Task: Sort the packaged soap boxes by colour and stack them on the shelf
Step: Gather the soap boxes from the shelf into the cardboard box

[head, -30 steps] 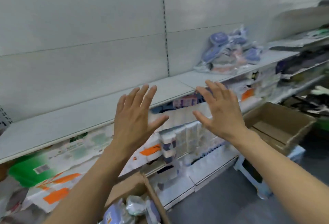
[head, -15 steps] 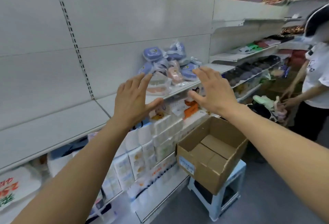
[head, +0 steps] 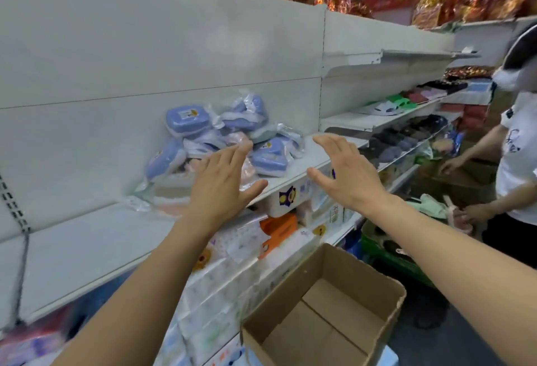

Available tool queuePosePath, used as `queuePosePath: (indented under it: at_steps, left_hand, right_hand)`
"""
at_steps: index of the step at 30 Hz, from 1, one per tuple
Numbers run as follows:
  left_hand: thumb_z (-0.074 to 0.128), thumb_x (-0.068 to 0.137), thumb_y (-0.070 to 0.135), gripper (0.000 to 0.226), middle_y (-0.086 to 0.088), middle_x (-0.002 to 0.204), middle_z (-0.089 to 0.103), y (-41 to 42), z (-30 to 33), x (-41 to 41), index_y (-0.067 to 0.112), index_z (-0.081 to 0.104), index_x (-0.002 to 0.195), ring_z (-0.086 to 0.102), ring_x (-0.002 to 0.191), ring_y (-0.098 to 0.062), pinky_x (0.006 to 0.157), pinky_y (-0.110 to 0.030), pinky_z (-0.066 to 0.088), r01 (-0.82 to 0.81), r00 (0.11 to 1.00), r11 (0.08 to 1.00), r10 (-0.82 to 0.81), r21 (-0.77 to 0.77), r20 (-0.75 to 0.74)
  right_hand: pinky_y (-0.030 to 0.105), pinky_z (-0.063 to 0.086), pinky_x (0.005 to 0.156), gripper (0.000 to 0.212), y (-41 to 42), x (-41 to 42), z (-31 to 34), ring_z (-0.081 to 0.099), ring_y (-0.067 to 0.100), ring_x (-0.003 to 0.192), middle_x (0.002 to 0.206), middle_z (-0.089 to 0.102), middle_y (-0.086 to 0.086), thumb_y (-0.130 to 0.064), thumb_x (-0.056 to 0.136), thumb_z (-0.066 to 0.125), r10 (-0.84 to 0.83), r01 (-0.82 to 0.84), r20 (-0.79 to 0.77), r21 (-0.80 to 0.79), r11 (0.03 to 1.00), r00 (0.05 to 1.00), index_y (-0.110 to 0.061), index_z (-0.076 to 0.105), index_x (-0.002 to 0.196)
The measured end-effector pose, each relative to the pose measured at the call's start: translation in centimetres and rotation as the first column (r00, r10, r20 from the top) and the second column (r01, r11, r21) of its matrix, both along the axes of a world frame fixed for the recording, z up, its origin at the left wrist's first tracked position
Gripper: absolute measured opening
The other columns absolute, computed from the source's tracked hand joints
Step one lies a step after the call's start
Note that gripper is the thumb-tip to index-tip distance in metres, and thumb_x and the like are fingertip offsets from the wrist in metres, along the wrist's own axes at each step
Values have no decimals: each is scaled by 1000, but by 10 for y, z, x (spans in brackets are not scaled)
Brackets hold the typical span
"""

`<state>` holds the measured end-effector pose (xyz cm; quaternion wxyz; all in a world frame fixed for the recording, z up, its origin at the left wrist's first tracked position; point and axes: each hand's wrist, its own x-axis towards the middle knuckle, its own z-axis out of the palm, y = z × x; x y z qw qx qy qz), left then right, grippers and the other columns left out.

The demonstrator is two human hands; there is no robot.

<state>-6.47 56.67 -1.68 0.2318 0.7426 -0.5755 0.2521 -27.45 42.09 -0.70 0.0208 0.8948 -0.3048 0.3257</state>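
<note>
A long white shelf (head: 87, 249) runs along a shop wall. A pile of bagged soap boxes (head: 226, 139), blue and pink, sits on it. A brown box (head: 328, 316) stands open below. Another person (head: 514, 162) is at the right. The left hand (head: 223, 182) and right hand (head: 345, 174) are spread wide near the pile, holding nothing.

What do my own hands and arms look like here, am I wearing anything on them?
Both arms are bare as far as the view shows: no sleeves, gloves, watch or bracelets. The left hand and right hand show no rings or markings on the backs. Nails look short and unpainted.
</note>
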Motion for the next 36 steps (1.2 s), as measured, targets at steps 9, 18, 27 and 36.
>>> queuePosePath:
  at_steps: [9, 18, 27, 36]
  left_hand:
    - [56, 89, 56, 75, -3, 142, 48, -149, -5, 23, 24, 29, 151, 47, 127, -25, 105, -42, 38, 4, 994, 998, 3, 63, -109]
    - [71, 81, 51, 87, -1, 142, 42, -243, -23, 57, 25, 26, 151, 44, 127, -22, 102, -35, 37, -119, 986, 973, 139, 200, -88]
    - [82, 70, 46, 93, 4, 148, 36, -315, -47, 77, 30, 32, 148, 40, 131, -22, 102, -38, 41, -307, 897, 740, 435, 598, -78]
    - [69, 68, 72, 102, 7, 156, 29, -345, -48, 73, 35, 24, 152, 29, 137, -21, 111, -37, 30, -443, 820, 521, 564, 730, 96]
  right_hand:
    - [38, 42, 89, 57, -169, 38, 6, 43, 21, 128, 144, 39, -1, -47, 95, 51, 36, -33, -31, 98, 995, 999, -27, 33, 145]
    - [48, 45, 98, 62, -323, 99, -21, 51, 21, 124, 146, 43, -3, -56, 93, 52, 198, -173, -33, 363, 916, 980, -30, 31, 145]
    - [42, 42, 101, 72, -458, 190, -50, 47, 30, 128, 147, 40, 11, -60, 91, 50, 397, -318, 30, 654, 687, 917, -21, 29, 148]
    - [40, 52, 82, 83, -480, 251, -74, 45, 31, 128, 150, 36, 4, -65, 83, 58, 369, -369, 226, 846, 385, 902, -27, 25, 150]
